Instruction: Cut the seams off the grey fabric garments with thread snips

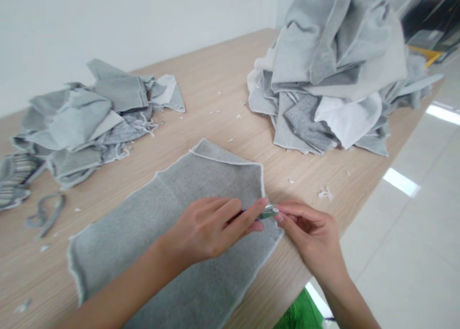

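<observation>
A grey fabric piece (172, 214) with a white overlocked edge lies flat on the table, its far edge folded over. Across it reaches my left hand (215, 228), closed around small thread snips (268, 213) that are mostly hidden by the fingers. Their shiny blades point right, at the fabric's right corner. There my right hand (311, 226) pinches finger and thumb together right at the blade tips, on what looks like the white thread end of the seam. How far the blades are apart is too small to tell.
A tall heap of grey and white fabric pieces (334, 65) stands at the back right. A lower fabric pile (82, 118) is at the left, with a grey strip (45, 216) before it. Thread scraps (325, 193) dot the wooden table (215, 113), whose edge runs down the right.
</observation>
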Motion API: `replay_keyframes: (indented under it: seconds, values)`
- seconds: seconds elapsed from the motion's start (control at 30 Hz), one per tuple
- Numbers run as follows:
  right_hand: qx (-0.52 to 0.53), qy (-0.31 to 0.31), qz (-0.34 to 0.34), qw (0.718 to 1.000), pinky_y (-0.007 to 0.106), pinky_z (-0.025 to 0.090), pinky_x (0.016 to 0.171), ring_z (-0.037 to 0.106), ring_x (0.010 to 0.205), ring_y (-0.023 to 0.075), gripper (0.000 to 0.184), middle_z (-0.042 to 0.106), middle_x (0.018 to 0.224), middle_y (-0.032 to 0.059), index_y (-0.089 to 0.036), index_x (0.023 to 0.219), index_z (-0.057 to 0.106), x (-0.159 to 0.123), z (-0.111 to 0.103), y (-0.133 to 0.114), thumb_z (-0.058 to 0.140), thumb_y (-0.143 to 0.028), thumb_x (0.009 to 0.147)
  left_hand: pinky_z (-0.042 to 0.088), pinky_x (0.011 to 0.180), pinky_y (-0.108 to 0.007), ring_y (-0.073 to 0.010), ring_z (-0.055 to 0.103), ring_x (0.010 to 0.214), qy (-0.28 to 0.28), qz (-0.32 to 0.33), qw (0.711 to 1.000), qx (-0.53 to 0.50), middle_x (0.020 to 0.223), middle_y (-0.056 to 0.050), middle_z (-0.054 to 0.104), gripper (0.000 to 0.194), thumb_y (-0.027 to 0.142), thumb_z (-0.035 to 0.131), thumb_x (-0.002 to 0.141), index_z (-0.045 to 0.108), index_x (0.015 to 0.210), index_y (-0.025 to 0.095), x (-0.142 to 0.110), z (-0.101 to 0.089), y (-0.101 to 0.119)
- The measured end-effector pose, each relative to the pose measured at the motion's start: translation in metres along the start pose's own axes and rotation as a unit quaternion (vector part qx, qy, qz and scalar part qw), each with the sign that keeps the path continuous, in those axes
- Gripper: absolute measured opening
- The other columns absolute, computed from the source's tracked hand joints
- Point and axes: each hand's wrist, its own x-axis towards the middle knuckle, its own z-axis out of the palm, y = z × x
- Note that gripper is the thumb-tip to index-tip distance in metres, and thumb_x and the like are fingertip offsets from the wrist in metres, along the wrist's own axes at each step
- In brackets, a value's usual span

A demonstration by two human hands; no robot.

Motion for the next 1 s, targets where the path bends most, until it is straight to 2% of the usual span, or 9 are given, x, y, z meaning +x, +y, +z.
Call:
replay_keyframes:
  seconds: [0.47, 0.8, 1.0]
  values:
    - [0.032, -0.018, 0.016, 0.999, 0.019, 0.057, 0.065, 0.071, 0.077, 0.0122, 0.021, 0.078, 0.089, 0.0029, -0.031, 0.095, 0.083, -0.0015, 0.0002, 0.0020, 0.075, -0.015, 0.085, 0.039, 0.045, -0.027, -0.0104, 0.048, 0.052, 0.010, 0.082, 0.997, 0.003, 0.062, 0.007, 0.050, 0.040, 0.019, 0.071, 0.094, 0.060, 0.128, 0.002, -0.0002, 0.0060, -0.0071]
    - [0.040, -0.007, 0.057, 0.998, 0.020, 0.057, 0.056, 0.067, 0.064, 0.0113, 0.014, 0.077, 0.078, 0.0020, -0.028, 0.089, 0.083, 0.0000, -0.0020, -0.0010, 0.079, -0.017, 0.081, 0.040, 0.043, -0.025, -0.0081, 0.048, 0.050, 0.019, 0.094, 0.995, 0.042, 0.061, 0.009, 0.045, 0.028, 0.019, 0.068, 0.095, 0.065, 0.121, 0.007, 0.0037, 0.0069, -0.0086]
    - [0.046, -0.012, 0.066, 0.997, 0.019, 0.055, 0.053, 0.066, 0.058, 0.0105, 0.011, 0.078, 0.075, 0.0019, -0.027, 0.087, 0.084, 0.0011, -0.0028, -0.0035, 0.079, -0.019, 0.080, 0.041, 0.042, -0.025, -0.0082, 0.048, 0.049, 0.026, 0.097, 0.995, 0.030, 0.061, 0.009, 0.046, 0.029, 0.018, 0.066, 0.096, 0.064, 0.124, 0.009, 0.0006, 0.0091, -0.0088]
